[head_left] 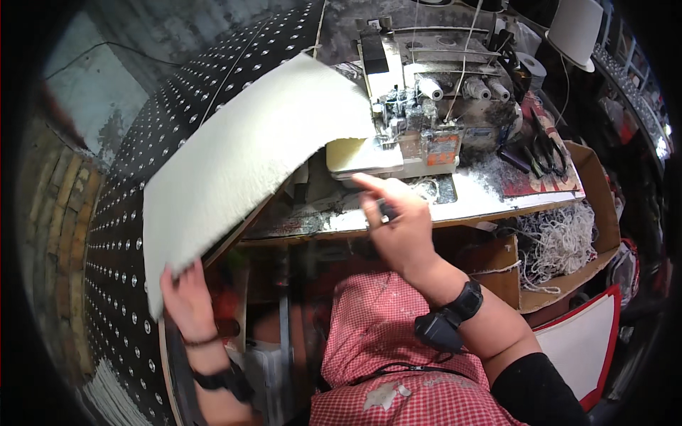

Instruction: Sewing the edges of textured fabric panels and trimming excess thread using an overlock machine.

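A large white, fleecy fabric panel slopes from the overlock sewing machine down to the left. Its upper right end lies at the machine's needle area. My left hand grips the panel's near lower edge; the fingertips are slightly blurred. In front of the machine's pale work plate, my right hand is raised with the index finger pointing toward the plate and the thumb apart. The other fingers curl around a small dark thing I cannot make out. This hand is apart from the panel.
White thread scraps fill a cardboard box at the right. Scissors lie beside the machine. A white thread cone stands at the back right. A black studded surface runs along the left. A red-edged white panel leans lower right.
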`<control>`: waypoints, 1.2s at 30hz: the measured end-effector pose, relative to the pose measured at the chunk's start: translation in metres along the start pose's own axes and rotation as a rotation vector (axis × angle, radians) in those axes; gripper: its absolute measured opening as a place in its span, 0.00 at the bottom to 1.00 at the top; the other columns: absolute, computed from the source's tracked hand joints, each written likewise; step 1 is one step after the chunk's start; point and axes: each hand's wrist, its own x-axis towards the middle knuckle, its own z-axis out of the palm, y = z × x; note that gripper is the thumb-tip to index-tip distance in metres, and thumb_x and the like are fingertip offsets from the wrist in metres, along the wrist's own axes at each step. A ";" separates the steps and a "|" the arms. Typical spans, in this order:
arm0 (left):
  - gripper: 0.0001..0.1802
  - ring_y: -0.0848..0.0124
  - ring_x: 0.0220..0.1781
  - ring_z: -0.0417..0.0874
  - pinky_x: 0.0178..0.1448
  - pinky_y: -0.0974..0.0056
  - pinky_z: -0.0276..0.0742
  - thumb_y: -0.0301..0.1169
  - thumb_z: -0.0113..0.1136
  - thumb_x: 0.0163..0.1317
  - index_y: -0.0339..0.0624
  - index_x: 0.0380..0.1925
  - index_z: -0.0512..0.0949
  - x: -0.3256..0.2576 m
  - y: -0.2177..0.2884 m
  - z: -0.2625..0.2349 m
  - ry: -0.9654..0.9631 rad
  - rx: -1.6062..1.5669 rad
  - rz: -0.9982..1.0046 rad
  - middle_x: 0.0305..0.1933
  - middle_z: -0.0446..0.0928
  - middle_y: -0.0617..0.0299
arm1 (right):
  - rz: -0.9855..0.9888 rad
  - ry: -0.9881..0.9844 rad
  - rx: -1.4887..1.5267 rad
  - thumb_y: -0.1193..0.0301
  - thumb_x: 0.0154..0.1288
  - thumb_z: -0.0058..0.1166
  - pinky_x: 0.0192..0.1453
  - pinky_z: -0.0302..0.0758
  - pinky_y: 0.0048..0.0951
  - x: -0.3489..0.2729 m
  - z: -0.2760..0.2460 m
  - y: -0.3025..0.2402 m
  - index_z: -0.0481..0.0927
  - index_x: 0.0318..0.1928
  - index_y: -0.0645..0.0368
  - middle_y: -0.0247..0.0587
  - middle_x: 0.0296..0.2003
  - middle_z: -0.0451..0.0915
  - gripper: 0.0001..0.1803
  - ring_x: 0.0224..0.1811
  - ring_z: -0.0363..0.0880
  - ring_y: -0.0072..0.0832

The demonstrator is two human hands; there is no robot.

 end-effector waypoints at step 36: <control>0.44 0.52 0.64 0.52 0.62 0.52 0.53 0.57 0.41 0.55 0.28 0.59 0.54 -0.168 0.053 -0.193 -0.234 0.205 0.036 0.66 0.46 0.38 | 0.310 -0.120 0.150 0.70 0.54 0.54 0.27 0.69 0.20 0.009 -0.003 0.032 0.75 0.49 0.62 0.41 0.26 0.81 0.20 0.20 0.71 0.16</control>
